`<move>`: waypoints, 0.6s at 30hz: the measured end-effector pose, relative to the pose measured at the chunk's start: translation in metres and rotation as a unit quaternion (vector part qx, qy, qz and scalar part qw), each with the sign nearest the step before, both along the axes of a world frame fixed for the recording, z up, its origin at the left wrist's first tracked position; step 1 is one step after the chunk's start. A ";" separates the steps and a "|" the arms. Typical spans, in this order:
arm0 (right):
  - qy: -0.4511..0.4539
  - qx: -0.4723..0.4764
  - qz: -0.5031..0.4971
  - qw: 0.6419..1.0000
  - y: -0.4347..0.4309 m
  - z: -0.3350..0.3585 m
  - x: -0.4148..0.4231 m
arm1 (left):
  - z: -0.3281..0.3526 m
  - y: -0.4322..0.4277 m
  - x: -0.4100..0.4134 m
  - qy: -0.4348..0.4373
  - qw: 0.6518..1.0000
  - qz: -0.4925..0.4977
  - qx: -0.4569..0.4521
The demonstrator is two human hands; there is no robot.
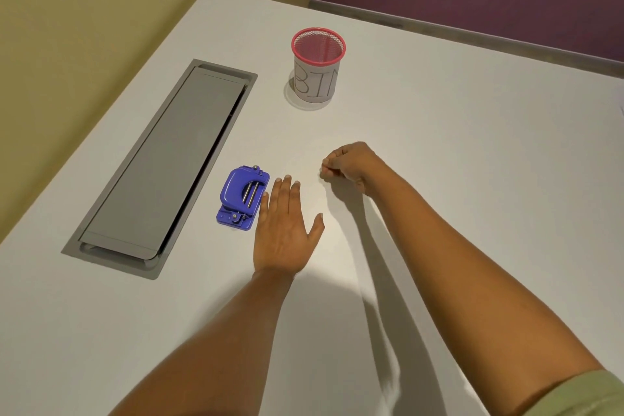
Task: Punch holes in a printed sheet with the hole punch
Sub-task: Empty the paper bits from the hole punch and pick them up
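A blue hole punch [243,197] lies on the white table [439,145], its two metal rods facing up. My left hand [285,228] rests flat on the table just right of the punch, fingers spread, little finger almost touching it, holding nothing. My right hand [347,164] is further right and slightly beyond, fingers curled with the tips pinched together against the tabletop. I cannot tell whether anything tiny is between the fingertips. No printed sheet shows near my hands.
A pink mesh cup [317,66] with a paper label reading "BIN" stands beyond my hands. A long grey cable hatch [169,162] is set into the table on the left. A thin pale edge [622,111] shows at the far right border.
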State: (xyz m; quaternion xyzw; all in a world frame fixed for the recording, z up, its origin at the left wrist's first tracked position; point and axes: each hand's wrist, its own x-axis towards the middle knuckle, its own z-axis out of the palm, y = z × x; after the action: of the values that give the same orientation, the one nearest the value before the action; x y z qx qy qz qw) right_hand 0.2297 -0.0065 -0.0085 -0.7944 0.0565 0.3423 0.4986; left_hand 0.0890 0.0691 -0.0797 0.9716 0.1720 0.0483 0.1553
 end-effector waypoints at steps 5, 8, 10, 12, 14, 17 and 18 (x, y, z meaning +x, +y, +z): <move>-0.107 -0.028 -0.010 0.994 0.011 0.032 0.037 | 0.000 0.000 0.000 0.005 1.000 -0.001 0.008; -0.165 -0.005 -0.049 0.985 0.025 0.056 0.059 | -0.001 0.000 0.000 0.005 1.000 -0.002 0.011; -0.204 0.005 -0.049 0.978 0.037 0.071 0.070 | -0.001 0.000 0.000 0.000 1.000 -0.001 0.007; -0.244 -0.010 -0.044 0.969 0.048 0.081 0.079 | -0.001 0.000 0.000 -0.002 1.000 -0.002 0.010; -0.266 -0.028 -0.038 0.963 0.057 0.084 0.088 | -0.001 0.000 0.000 -0.005 1.000 -0.002 0.014; -0.267 -0.055 -0.024 0.962 0.067 0.086 0.099 | -0.001 0.000 0.000 -0.011 1.000 0.000 0.013; -0.265 -0.065 -0.014 0.962 0.069 0.086 0.102 | -0.001 -0.001 0.000 -0.012 1.000 0.002 0.017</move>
State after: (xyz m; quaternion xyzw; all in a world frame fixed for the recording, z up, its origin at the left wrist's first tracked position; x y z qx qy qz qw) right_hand 0.3321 0.0628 0.0775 -0.8864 -0.0445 0.1081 0.4478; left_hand 0.0886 0.0685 -0.0808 0.9731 0.1709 0.0626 0.1411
